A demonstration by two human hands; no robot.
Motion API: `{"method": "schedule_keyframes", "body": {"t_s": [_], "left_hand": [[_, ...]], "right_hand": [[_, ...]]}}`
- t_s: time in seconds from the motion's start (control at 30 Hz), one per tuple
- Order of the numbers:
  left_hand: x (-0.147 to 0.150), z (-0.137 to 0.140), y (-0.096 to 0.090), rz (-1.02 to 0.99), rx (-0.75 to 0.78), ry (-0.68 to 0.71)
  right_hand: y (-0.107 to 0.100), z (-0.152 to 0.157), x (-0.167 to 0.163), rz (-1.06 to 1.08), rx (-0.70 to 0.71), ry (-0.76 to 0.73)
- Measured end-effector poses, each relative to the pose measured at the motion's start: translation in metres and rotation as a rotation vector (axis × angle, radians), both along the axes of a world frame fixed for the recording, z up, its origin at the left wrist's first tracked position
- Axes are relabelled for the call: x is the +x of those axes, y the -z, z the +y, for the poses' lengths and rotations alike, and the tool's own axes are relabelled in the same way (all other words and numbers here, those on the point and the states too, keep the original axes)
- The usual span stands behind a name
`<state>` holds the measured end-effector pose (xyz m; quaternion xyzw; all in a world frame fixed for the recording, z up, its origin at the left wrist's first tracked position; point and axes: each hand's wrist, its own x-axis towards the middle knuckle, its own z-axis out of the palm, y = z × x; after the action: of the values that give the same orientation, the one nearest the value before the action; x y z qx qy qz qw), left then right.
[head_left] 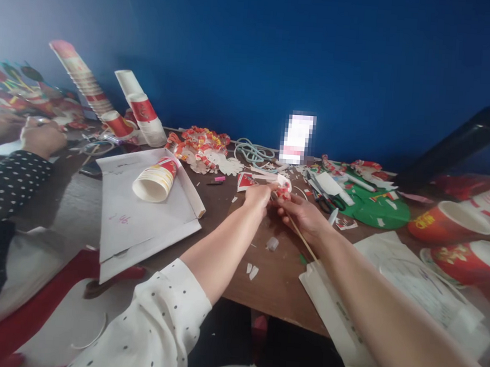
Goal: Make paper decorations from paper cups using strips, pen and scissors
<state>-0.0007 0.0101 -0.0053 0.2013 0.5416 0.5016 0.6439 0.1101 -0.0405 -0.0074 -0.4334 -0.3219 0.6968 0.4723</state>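
Here, both hands met over brown counter point(226, 216). Left hand point(257, 197) and right hand point(303, 215) pinched small red-white piece point(283, 190) between fingertips, above counter middle. Thin stick point(302, 239) ran under right hand. Tipped cup point(155, 180) lay on folder point(142, 215) well left; scissors point(330, 203) just right. Co-worker's hand point(42, 138) far left.

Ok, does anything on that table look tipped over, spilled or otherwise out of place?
Yes. A paper cup lies on its side on the white card sheet, mouth facing the camera. Small paper scraps are strewn on the brown table by the left hand. Nothing looks spilled.
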Motion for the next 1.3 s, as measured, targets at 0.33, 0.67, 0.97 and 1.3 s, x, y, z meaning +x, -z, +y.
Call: {"method": "schedule_keyframes", "body": {"t_s": [0.33, 0.67, 0.97, 1.3], "left_hand": [[-0.003, -0.004, -0.003, -0.036, -0.004, 0.012], [-0.005, -0.008, -0.009, -0.108, -0.009, 0.087], [-0.006, -0.01, -0.011, -0.152, 0.002, 0.109], [-0.005, -0.008, -0.004, -0.144, 0.025, 0.14]], "right_hand": [[-0.009, 0.002, 0.001, 0.09, -0.181, 0.098], [0.0, 0.008, 0.003, 0.4, -0.254, -0.033], [0.0, 0.009, 0.002, 0.364, -0.195, -0.027], [-0.001, 0.007, 0.002, 0.405, -0.16, -0.005]]}}
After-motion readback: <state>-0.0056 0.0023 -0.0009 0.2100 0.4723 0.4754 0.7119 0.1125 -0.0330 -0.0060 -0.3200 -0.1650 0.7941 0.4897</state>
